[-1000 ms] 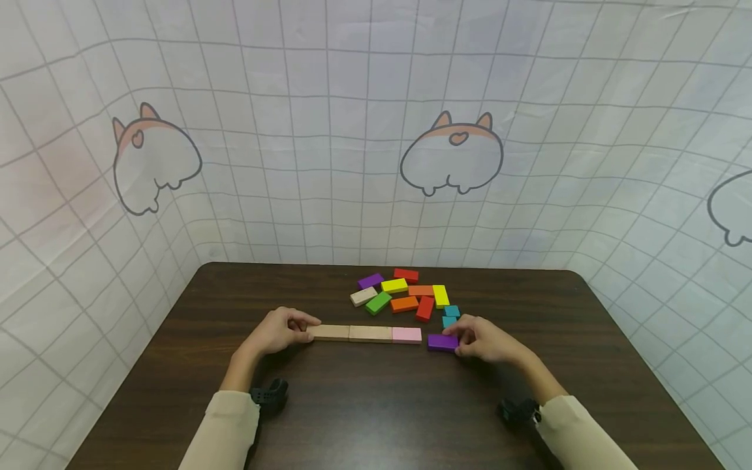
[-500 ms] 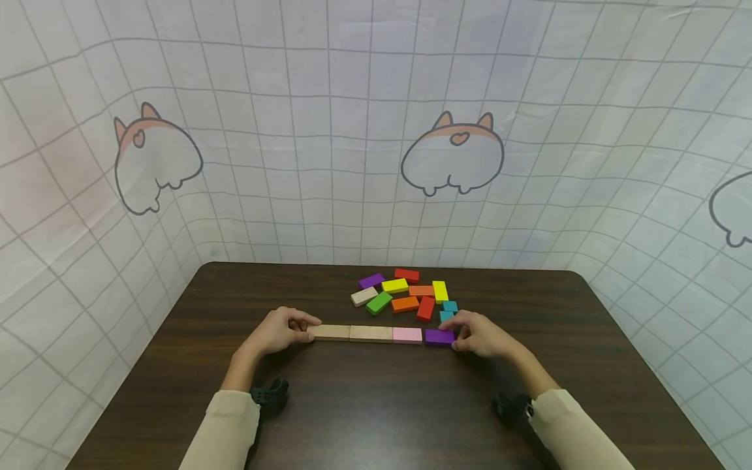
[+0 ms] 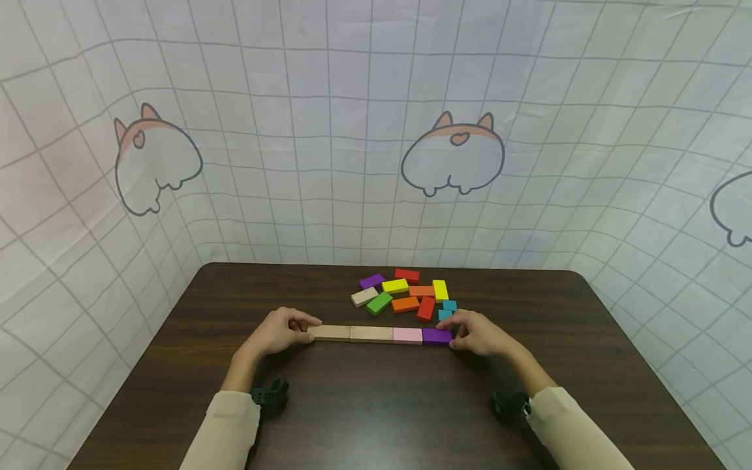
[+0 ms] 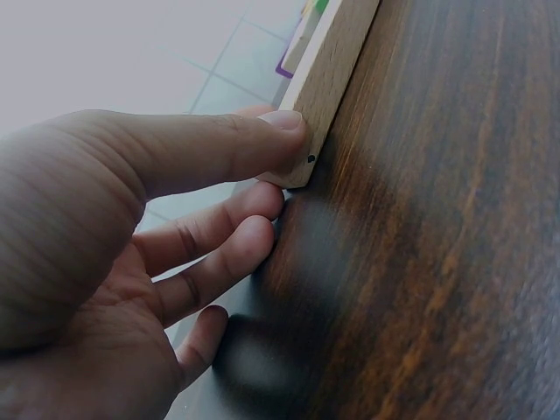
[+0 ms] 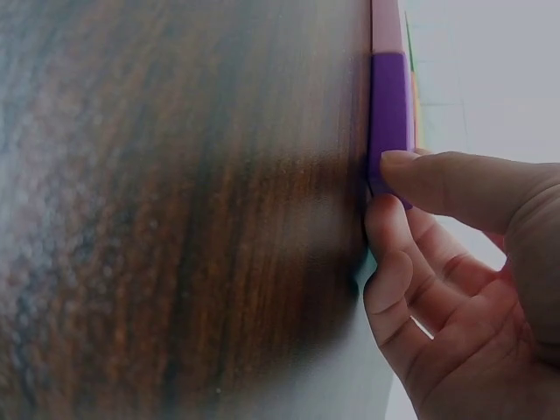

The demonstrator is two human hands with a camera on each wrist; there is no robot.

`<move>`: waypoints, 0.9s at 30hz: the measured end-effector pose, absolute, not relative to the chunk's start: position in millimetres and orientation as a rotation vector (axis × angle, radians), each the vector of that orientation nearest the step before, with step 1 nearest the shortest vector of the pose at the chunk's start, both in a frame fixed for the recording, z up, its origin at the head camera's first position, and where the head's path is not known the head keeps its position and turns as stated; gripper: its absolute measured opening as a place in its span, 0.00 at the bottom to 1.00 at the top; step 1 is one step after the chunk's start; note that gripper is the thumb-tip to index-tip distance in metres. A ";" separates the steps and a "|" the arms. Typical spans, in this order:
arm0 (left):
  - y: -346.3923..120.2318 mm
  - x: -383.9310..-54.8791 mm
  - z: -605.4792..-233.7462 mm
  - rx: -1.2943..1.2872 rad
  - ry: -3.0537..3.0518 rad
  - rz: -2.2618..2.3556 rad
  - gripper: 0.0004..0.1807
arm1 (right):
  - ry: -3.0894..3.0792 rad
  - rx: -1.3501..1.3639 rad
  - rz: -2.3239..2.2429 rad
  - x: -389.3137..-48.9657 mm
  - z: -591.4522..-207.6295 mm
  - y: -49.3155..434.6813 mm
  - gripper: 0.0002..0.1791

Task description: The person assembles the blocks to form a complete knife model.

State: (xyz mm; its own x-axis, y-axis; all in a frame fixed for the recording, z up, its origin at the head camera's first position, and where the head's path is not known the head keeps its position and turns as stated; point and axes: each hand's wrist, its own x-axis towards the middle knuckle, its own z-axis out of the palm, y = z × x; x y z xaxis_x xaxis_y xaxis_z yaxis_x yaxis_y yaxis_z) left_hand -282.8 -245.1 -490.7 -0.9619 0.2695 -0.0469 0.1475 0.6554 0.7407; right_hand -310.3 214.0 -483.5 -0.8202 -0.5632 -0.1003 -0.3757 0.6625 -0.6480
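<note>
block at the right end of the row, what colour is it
The end block is purple, seen best in the right wrist view.

The head camera looks forward and down at the table (image 3: 376,405) from well back, taking in the left hand (image 3: 279,331), right hand (image 3: 482,336) and backdrop (image 3: 329,156). Each wrist camera looks along its hand from up close, low over the table; the left shares the end wooden block (image 4: 328,87) with the head view, the right the purple block (image 5: 391,109).
</note>
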 end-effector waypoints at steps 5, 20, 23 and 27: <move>-245.0 -282.8 -490.7 0.335 2.713 1.199 0.14 | 2.590 -0.746 -0.907 -310.2 -483.4 213.0 0.19; -245.1 -283.4 -492.1 0.336 2.719 1.192 0.14 | 2.603 -0.729 -0.900 -310.0 -482.8 212.7 0.19; -245.0 -283.6 -492.1 0.337 2.719 1.188 0.14 | 2.624 -0.701 -0.897 -309.1 -482.8 214.0 0.19; -245.0 -283.4 -491.5 0.338 2.720 1.187 0.14 | 2.653 -0.681 -0.884 -309.6 -482.4 215.1 0.18</move>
